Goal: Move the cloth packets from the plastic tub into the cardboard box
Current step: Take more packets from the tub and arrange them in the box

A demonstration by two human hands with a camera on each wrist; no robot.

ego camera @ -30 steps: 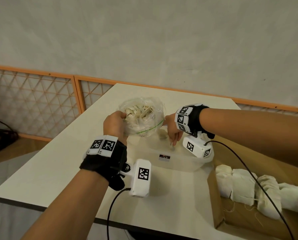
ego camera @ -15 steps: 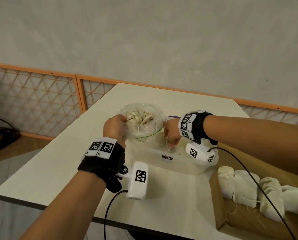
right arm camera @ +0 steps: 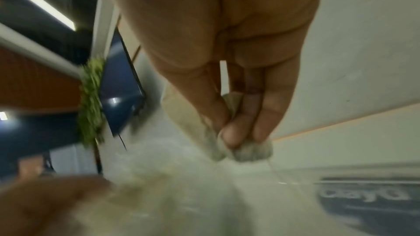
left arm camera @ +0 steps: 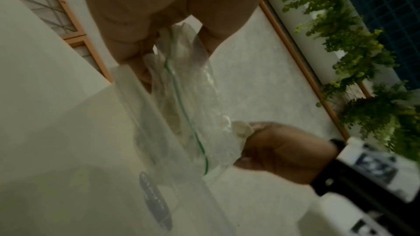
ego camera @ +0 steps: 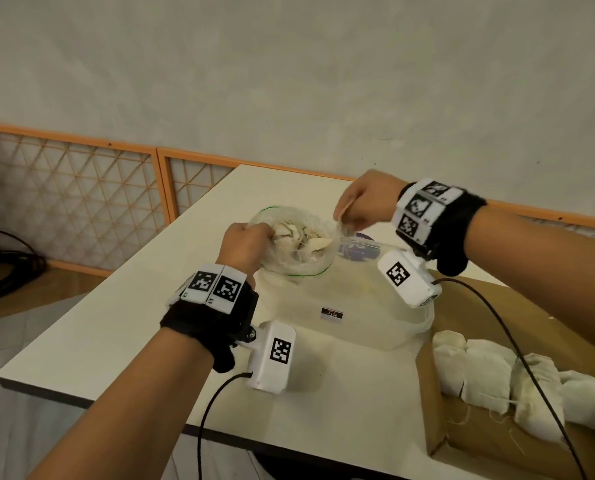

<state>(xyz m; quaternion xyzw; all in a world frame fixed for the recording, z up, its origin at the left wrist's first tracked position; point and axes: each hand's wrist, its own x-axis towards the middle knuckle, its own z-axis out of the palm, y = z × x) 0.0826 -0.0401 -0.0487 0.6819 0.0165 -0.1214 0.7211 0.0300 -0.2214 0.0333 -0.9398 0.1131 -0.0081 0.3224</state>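
While a cloth packet hangs pinched in the right hand, now lifted clear above the plastic tub (half a second ago down inside). Left hand gripping the clear bag mouth. Next, probably across to the cardboard box.

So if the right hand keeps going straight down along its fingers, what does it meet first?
Most likely the plastic bag rim that the left hand holds open, or the plastic tub just beside it. The right hand already pinches a cloth packet; depth is unclear.
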